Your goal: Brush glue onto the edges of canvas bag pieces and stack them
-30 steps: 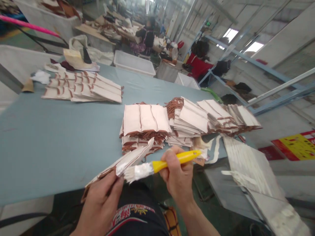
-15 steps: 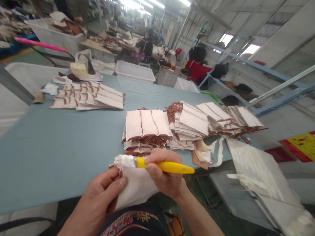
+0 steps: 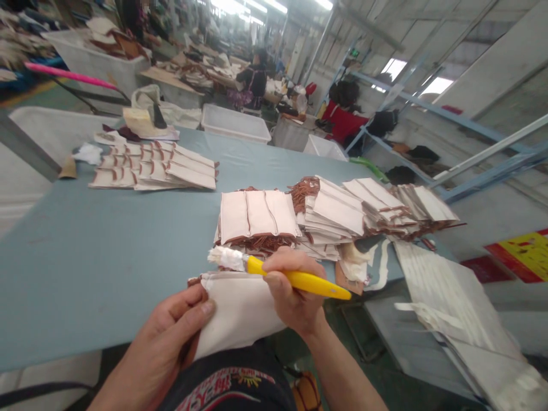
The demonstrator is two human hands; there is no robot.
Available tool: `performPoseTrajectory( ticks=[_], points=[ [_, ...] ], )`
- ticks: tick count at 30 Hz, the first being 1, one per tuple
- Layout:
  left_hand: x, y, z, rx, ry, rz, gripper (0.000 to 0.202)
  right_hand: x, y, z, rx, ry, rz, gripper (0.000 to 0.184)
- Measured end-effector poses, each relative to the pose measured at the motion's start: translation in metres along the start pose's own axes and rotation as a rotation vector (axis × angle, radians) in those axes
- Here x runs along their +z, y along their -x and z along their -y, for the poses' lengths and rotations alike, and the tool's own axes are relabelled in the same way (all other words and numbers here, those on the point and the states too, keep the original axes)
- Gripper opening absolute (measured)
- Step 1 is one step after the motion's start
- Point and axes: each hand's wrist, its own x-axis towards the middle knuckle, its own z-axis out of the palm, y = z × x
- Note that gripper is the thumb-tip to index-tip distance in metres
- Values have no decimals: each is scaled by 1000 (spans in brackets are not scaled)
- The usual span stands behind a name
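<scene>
In my right hand (image 3: 296,288) is a brush (image 3: 317,283) with a yellow handle, gripped between thumb and fingers. Its bristles point left and are coated in something white and thick, held just above the far edge of a cream fabric piece (image 3: 240,311). My left hand (image 3: 177,319) pinches that piece at its left end, where a brown edge shows. Just beyond lies a stack of cream panels (image 3: 259,212) with brown edges, partly hidden by the brush.
More stacks of cream panels (image 3: 336,208) run along the right of the blue-grey table (image 3: 107,245). Overlapping panels (image 3: 156,165) lie at the far left. A white bin (image 3: 234,123) stands behind the table, and a person (image 3: 253,77) is in the background.
The brush has lifted off the left corner of the fabric piece and moved up and slightly right with my right hand. My left hand has shifted slightly left and still holds the piece.
</scene>
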Motion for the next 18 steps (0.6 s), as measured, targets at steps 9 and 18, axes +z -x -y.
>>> performPoseTrajectory(
  ticks=[9, 18],
  points=[
    [-2, 4, -9, -15, 70, -112, 48, -22, -10, -6, -303, 80, 357, 4],
    [-17, 5, -6, 22, 36, -73, 42, -18, 1, -4, -236, 201, 69, 6]
  ],
)
